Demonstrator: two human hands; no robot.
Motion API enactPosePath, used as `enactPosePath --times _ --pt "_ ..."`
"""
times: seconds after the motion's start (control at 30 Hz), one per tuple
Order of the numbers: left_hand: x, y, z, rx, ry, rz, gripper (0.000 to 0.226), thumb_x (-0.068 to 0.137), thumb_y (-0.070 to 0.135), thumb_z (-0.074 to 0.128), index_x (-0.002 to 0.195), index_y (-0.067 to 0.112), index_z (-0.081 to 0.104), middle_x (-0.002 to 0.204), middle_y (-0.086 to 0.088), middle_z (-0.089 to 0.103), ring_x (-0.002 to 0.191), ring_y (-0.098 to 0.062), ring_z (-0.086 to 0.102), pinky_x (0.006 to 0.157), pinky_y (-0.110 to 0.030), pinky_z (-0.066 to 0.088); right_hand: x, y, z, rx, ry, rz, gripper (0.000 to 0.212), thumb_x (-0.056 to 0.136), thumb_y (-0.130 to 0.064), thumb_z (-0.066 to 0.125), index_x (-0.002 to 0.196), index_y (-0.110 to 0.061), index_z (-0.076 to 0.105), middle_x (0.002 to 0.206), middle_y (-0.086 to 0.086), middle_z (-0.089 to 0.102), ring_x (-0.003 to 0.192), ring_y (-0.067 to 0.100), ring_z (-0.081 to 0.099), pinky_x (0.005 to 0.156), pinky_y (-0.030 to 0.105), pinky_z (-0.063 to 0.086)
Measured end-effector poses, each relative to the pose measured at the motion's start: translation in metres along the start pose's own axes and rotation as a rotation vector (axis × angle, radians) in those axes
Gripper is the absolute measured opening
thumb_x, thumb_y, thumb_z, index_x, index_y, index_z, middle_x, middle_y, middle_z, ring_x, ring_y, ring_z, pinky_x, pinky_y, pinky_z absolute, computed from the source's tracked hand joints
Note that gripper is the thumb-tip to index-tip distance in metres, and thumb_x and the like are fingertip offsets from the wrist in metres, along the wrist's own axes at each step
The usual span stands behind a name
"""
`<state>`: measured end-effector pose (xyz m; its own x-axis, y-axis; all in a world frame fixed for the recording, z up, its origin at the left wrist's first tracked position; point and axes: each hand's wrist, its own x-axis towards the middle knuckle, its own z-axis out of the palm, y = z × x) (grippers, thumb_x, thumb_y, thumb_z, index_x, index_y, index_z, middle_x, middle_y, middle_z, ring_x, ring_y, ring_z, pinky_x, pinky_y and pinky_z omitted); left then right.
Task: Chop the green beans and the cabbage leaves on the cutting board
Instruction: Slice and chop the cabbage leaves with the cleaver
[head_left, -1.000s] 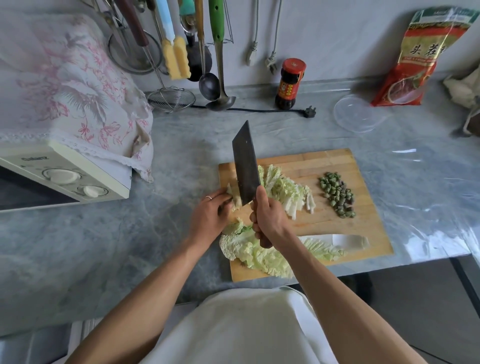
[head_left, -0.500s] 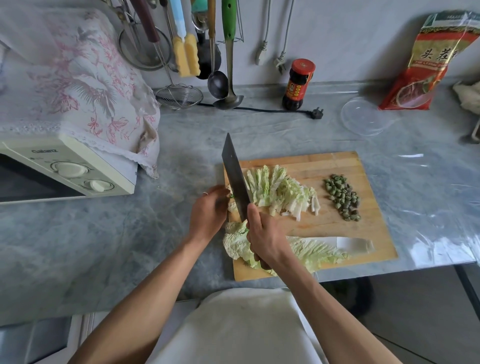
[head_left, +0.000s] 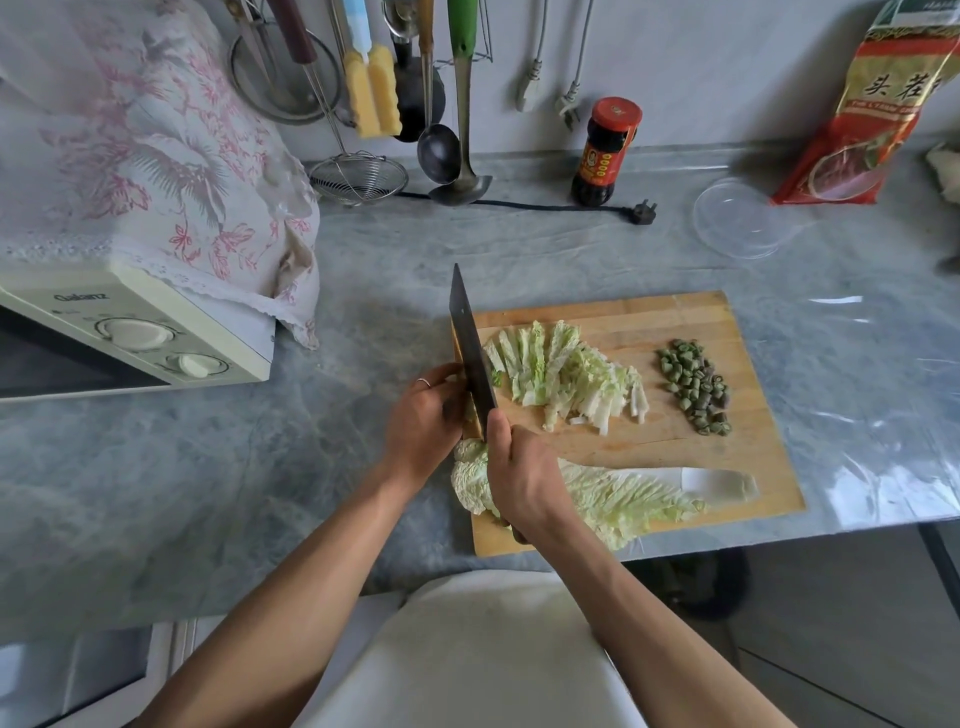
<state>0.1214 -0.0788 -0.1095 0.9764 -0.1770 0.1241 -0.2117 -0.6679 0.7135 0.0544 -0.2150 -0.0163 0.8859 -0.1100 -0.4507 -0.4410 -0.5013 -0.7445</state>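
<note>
Grey marbled counter (head_left: 260, 467) with a microwave (head_left: 130, 332) off to the left under a flowery cloth, ladles hanging on the wall, a sauce bottle (head_left: 605, 150) and a clear lid at the back. The cutting board (head_left: 675, 312) sits near the counter's front edge.

Right hand (head_left: 524, 478) is wrapped tight around the handle of the cleaver (head_left: 470, 348); left hand (head_left: 423, 415) has its fingers curled right up against the blade's left side, apparently pinning the last bit of cabbage, though the piece itself is mostly hidden behind the blade. A second ago the blade was up and tilted so you could see its flat face. Now it's edge-down at the board's left end, so another slice has just gone through.

The sliced cabbage (head_left: 566, 379) fans out to the right of the blade, and the chopped green beans (head_left: 696, 387) sit in their own little pile further right, looking done. There's a whole cabbage leaf (head_left: 623, 496) lying uncut along the near edge of the board, partly under the right wrist.

So I'd say this leaf is basically finished and the whole one is next.
</note>
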Motion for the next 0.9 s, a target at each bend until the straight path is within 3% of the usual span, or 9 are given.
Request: enactPosePath --times 0.07,0.13,0.17,0.23,0.3,0.4,0.5,0.67,0.9 --pt "0.001 0.003 0.000 -0.016 0.013 0.002 0.021 0.093 0.010 0.056 0.100 0.010 0.076 0.121 -0.001 0.069 0.097 -0.020 0.069 0.075 -0.039 0.056 0.000 -0.007 0.006 0.052 0.086 -0.032 0.041 0.106 -0.037 0.027 0.085 -0.008 0.047 0.065 0.000 0.046 0.054 0.011 0.038 0.051 0.020 0.030" --pt "0.003 0.005 0.000 -0.031 0.023 -0.007 0.021 0.092 0.003 0.056 0.097 0.007 0.077 0.118 -0.003 0.069 0.095 -0.016 0.068 0.077 -0.035 0.055 0.005 -0.008 0.008 0.129 0.017 -0.051 0.037 0.107 -0.026 0.022 0.089 -0.009 0.049 0.058 0.001 0.043 0.047 0.014 0.030 0.042 0.017 0.014" --pt "0.002 0.005 0.000 -0.032 0.022 -0.012 0.024 0.092 0.002 0.055 0.097 0.008 0.077 0.118 -0.003 0.070 0.094 -0.015 0.067 0.078 -0.032 0.054 0.009 -0.006 0.010 0.145 0.032 -0.056 0.042 0.108 -0.028 0.020 0.084 -0.010 0.049 0.056 0.001 0.042 0.045 0.015 0.032 0.041 0.021 0.013" --pt "0.003 0.005 0.000 -0.010 0.011 -0.021 0.027 0.091 0.005 0.052 0.097 0.010 0.078 0.120 -0.002 0.069 0.095 -0.013 0.066 0.079 -0.022 0.050 0.015 -0.005 0.014 0.078 0.095 -0.087 0.049 0.108 -0.037 0.024 0.066 -0.018 0.042 0.057 0.002 0.047 0.050 0.021 0.044 0.047 0.031 0.029" --pt "0.005 0.002 -0.001 -0.009 -0.003 -0.031 0.026 0.091 0.007 0.053 0.099 0.012 0.078 0.122 -0.001 0.068 0.096 -0.013 0.066 0.079 -0.020 0.049 0.014 -0.004 0.012 0.019 0.071 -0.100 0.046 0.108 -0.035 0.028 0.065 -0.022 0.039 0.061 0.005 0.049 0.056 0.025 0.047 0.055 0.037 0.036" --pt "0.002 0.001 -0.002 -0.018 0.008 0.003 0.025 0.091 0.010 0.054 0.099 0.012 0.078 0.120 -0.001 0.069 0.095 -0.015 0.068 0.078 -0.025 0.052 0.014 -0.005 0.010 0.006 0.042 -0.098 0.045 0.107 -0.036 0.030 0.071 -0.013 0.045 0.064 0.002 0.049 0.056 0.016 0.043 0.057 0.029 0.035" --pt "0.003 0.000 -0.001 -0.006 0.017 0.009 0.022 0.092 0.009 0.057 0.099 0.010 0.078 0.120 -0.003 0.069 0.095 -0.019 0.069 0.078 -0.030 0.054 0.015 -0.004 0.016 0.011 0.094 -0.157 0.050 0.107 -0.036 0.029 0.060 -0.020 0.037 0.053 -0.005 0.043 0.046 0.008 0.037 0.048 0.022 0.025" --pt "0.000 0.005 -0.001 -0.022 0.019 -0.020 0.022 0.094 0.004 0.057 0.099 0.010 0.077 0.125 0.001 0.067 0.088 -0.013 0.068 0.074 -0.024 0.052 0.012 0.007 0.013 0.005 0.118 -0.181 0.053 0.108 -0.034 0.031 0.057 -0.019 0.035 0.048 -0.005 0.038 0.040 0.008 0.034 0.043 0.019 0.023" --pt "0.001 0.007 0.000 0.066 -0.005 -0.080 0.023 0.090 0.002 0.061 0.099 0.015 0.078 0.124 0.006 0.068 0.089 -0.016 0.069 0.073 -0.008 0.037 0.026 -0.016 0.008 -0.124 -0.029 -0.069 0.037 0.107 -0.033 0.032 0.070 -0.025 0.036 0.067 -0.005 0.043 0.058 0.010 0.041 0.052 0.016 0.031"
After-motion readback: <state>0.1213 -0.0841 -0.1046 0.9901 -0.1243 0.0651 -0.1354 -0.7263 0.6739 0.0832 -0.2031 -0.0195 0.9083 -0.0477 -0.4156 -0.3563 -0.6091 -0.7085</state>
